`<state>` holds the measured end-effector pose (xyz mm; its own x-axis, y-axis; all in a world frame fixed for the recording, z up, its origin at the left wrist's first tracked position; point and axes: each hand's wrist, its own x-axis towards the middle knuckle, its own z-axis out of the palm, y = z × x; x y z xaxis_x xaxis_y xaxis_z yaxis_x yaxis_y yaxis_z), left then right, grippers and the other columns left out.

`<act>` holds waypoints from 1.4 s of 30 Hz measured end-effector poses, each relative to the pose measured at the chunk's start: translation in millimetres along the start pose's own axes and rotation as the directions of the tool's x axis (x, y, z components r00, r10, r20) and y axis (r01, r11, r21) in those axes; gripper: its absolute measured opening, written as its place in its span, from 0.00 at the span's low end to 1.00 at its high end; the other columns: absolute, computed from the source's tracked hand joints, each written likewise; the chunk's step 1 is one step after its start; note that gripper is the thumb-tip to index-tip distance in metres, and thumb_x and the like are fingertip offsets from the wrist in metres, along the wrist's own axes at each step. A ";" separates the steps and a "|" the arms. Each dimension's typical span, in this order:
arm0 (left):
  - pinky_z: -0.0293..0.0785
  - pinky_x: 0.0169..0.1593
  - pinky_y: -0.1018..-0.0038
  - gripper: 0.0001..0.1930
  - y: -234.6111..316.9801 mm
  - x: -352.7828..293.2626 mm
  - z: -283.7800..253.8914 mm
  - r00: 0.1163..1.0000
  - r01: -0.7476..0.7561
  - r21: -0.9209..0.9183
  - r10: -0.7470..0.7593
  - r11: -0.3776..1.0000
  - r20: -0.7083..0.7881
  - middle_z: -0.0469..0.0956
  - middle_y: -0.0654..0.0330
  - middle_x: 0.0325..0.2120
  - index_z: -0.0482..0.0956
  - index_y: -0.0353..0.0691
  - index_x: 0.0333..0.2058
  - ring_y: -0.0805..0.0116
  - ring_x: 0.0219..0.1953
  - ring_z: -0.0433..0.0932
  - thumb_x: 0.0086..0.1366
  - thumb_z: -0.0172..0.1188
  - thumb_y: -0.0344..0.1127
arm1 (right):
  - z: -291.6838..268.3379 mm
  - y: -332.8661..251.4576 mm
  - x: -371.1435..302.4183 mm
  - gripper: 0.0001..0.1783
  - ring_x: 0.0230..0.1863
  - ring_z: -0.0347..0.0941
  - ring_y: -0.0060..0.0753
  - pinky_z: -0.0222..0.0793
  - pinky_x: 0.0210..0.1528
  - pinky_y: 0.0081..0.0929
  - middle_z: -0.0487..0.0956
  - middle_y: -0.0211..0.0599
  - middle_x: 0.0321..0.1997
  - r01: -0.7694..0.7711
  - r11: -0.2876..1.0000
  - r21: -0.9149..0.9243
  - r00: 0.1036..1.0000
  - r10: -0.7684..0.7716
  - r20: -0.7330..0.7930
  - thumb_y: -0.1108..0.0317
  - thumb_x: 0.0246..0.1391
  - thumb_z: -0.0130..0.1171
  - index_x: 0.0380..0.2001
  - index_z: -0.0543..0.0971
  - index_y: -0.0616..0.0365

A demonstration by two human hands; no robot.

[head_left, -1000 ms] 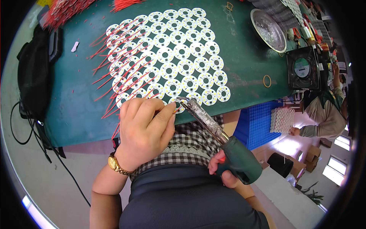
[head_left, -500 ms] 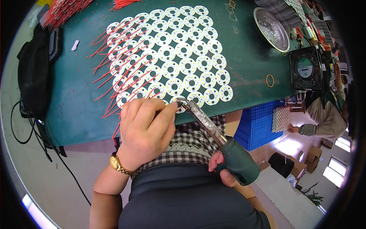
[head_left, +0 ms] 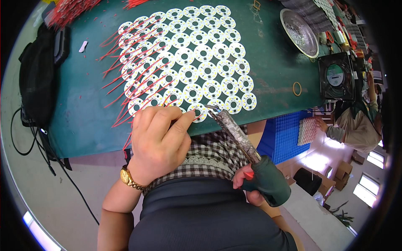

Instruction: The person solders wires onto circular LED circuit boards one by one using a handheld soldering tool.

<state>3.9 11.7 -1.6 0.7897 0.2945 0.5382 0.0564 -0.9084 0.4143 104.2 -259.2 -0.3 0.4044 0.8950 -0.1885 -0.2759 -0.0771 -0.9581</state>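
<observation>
Rows of white ring-shaped LED boards (head_left: 207, 71) lie on the green work surface, with red wires (head_left: 121, 90) running left from the boards on the left side. My left hand (head_left: 161, 138) is pinched closed on a red wire at a near-row LED board (head_left: 197, 113); its fingertips partly cover the wire. In my right hand (head_left: 245, 184) is a soldering iron (head_left: 238, 136), held by its dark green handle with a red trigger. Its bent tip hovers around the neighbouring near-row board, just right of my left fingertips; whether it touches is unclear.
A round metal dish (head_left: 298, 33) and a black fan (head_left: 336, 77) stand to the right, near a rubber band (head_left: 297, 88). Bundled red wires (head_left: 73, 12) lie far left, beside a black bag (head_left: 37, 81). A co-worker (head_left: 356, 121) reaches toward stacked pale pieces on blue crates (head_left: 278, 138).
The soldering iron's tip has shifted right, away from the board at my left fingertips, and its handle has moved right and slightly down. My left hand stays almost in place.
</observation>
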 end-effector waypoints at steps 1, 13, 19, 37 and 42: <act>0.65 0.32 0.70 0.19 0.1 0.4 -0.1 1.000 0.001 -0.002 -0.001 1.000 0.000 0.74 0.61 0.28 0.82 0.37 0.36 0.63 0.29 0.71 0.41 0.60 0.18 | -6.7 7.1 -2.2 0.30 0.36 0.71 0.33 0.70 0.39 0.30 0.73 0.41 0.39 0.027 0.999 -0.031 0.996 -0.024 0.081 0.61 0.54 0.61 0.57 0.65 0.62; 0.65 0.32 0.69 0.21 -0.8 -0.6 0.8 1.000 -0.012 0.001 0.012 1.000 -0.003 0.74 0.59 0.28 0.82 0.36 0.36 0.62 0.29 0.71 0.39 0.57 0.18 | 2.4 0.5 -1.1 0.39 0.38 0.71 0.34 0.69 0.40 0.30 0.72 0.43 0.39 -0.066 0.997 -0.027 0.992 0.069 0.108 0.50 0.57 0.61 0.62 0.59 0.62; 0.64 0.35 0.69 0.18 -3.1 -4.5 1.5 1.000 -0.010 0.015 0.010 1.000 0.014 0.74 0.63 0.31 0.82 0.38 0.37 0.65 0.32 0.71 0.43 0.60 0.24 | 16.6 4.9 0.8 0.38 0.34 0.71 0.32 0.68 0.35 0.28 0.72 0.41 0.35 -0.098 0.994 0.052 0.995 0.099 -0.018 0.45 0.55 0.60 0.58 0.62 0.61; 0.65 0.32 0.69 0.22 -1.3 0.0 1.7 1.000 0.017 -0.012 -0.017 1.000 -0.018 0.74 0.59 0.27 0.83 0.36 0.35 0.62 0.28 0.71 0.36 0.53 0.17 | 19.8 22.8 -4.8 0.41 0.29 0.70 0.30 0.69 0.31 0.27 0.71 0.40 0.32 -0.023 0.999 0.044 0.995 0.027 -0.091 0.41 0.55 0.58 0.57 0.62 0.65; 0.64 0.32 0.70 0.22 -1.6 0.2 2.0 1.000 0.014 -0.016 -0.014 1.000 -0.020 0.74 0.59 0.27 0.83 0.36 0.35 0.62 0.28 0.71 0.37 0.53 0.17 | 14.3 21.4 -6.3 0.42 0.30 0.71 0.31 0.70 0.33 0.28 0.71 0.41 0.33 -0.008 1.000 0.005 0.999 0.008 -0.044 0.43 0.55 0.59 0.58 0.61 0.66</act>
<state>5.2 12.6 -3.6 0.7763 0.3136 0.5469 0.0577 -0.8992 0.4337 83.3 -260.2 -16.5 0.4401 0.8741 -0.2055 -0.2836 -0.0819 -0.9555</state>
